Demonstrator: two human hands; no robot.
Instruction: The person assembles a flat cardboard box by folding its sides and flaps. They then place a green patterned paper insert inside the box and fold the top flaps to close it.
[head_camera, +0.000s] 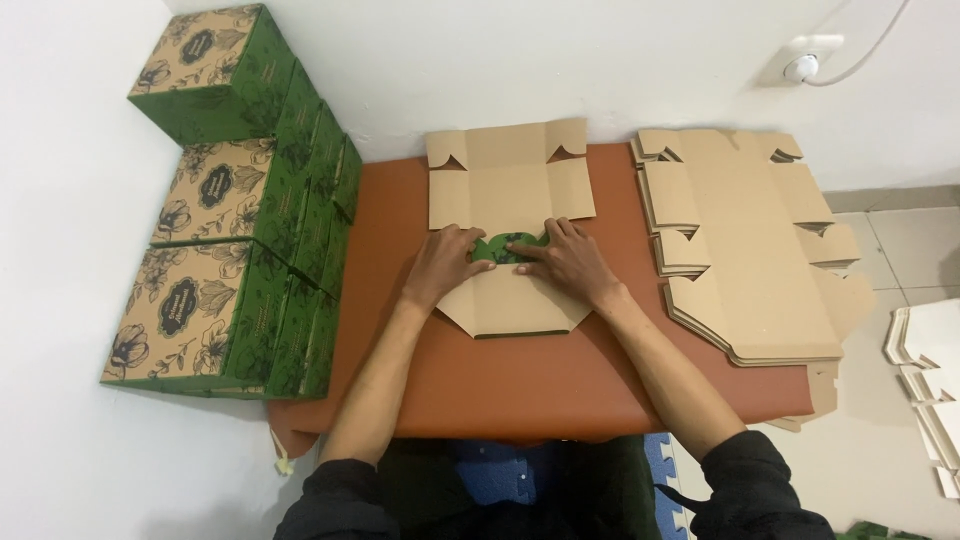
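Note:
A flat die-cut cardboard box blank lies on a brown table, plain kraft side up. Its near flap is folded over, and a strip of the green printed side shows along the fold. My left hand presses on the left of that fold, fingers pointing right. My right hand presses on the right of it, fingers pointing left. The fingertips of both hands nearly meet over the green strip. Both hands lie flat on the cardboard and grasp nothing.
A stack of unfolded kraft blanks lies on the table's right part. Several assembled green and kraft floral boxes are stacked at the left against the white wall. White flat blanks lie on the floor at the right. A wall socket is above.

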